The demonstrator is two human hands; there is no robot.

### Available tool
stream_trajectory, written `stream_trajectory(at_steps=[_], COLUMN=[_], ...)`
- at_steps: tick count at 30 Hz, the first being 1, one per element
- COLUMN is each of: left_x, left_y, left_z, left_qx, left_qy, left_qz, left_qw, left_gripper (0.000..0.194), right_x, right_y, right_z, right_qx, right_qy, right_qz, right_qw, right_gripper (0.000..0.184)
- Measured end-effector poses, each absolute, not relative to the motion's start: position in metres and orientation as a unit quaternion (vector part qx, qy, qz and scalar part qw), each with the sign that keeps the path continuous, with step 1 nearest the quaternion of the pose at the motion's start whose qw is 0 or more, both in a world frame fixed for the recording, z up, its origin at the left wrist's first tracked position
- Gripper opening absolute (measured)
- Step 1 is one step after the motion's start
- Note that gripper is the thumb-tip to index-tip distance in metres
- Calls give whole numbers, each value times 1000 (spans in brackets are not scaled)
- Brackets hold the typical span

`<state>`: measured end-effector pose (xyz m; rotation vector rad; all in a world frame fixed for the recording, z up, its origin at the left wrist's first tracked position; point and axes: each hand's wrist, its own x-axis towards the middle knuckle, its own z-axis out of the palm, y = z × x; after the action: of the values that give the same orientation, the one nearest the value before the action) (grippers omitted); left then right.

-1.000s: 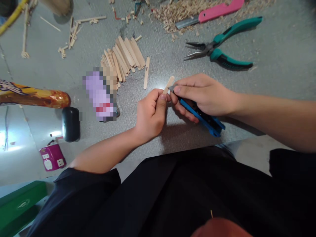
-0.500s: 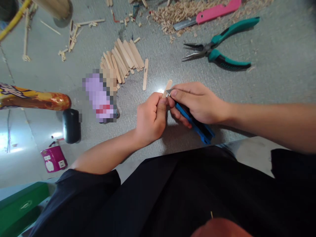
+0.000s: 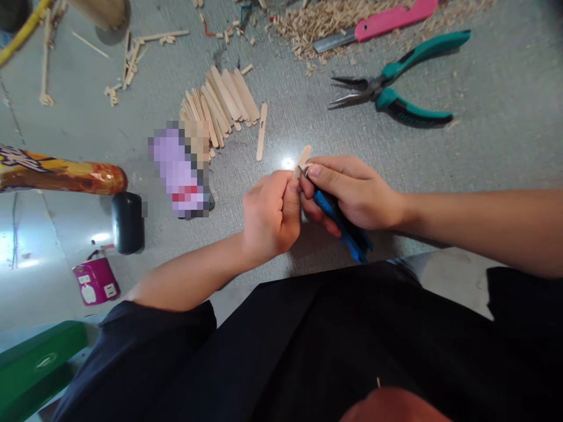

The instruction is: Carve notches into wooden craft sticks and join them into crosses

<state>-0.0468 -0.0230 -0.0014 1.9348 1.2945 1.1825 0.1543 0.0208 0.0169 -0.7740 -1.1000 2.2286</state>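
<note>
My left hand (image 3: 271, 214) is closed round the lower part of a wooden craft stick (image 3: 304, 154), whose rounded tip points up and away. In my right hand (image 3: 352, 187) is a blue utility knife (image 3: 347, 230), its body slanting down toward me under the palm. The knife's blade tip meets the stick just above my left thumb; my right fingers partly cover it. Beyond my hands a single craft stick (image 3: 262, 133) with a small slot lies on the table, beside a fanned pile of craft sticks (image 3: 226, 99).
Needle-nose pliers (image 3: 373, 88) with teal handles lie open at the right. Behind them are a pink cutter (image 3: 391, 22) and wood shavings (image 3: 308, 26). Leftward are a blurred purple object (image 3: 173, 164), a black case (image 3: 128, 223), a snack tube (image 3: 61, 173) and a magenta adapter (image 3: 95, 281).
The knife has turned a little, its rear end swinging left and down. My right thumb has shifted slightly down along the blade. The stick remains in my left hand.
</note>
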Motion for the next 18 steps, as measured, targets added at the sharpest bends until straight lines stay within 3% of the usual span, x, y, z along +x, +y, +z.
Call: stream_trajectory(at_steps=[12, 18], left_x=[-43, -45], left_y=[-19, -17], left_z=[-8, -9], left_qx=[621, 636], left_qy=[493, 521], left_qz=[445, 437], left_qw=[417, 364], left_gripper=[41, 45], right_x=[153, 160], right_y=[26, 28], right_z=[16, 23], right_qx=[-303, -359], right_qy=[-388, -452], right_qz=[821, 777], right_qw=[289, 253], right_gripper=[40, 48])
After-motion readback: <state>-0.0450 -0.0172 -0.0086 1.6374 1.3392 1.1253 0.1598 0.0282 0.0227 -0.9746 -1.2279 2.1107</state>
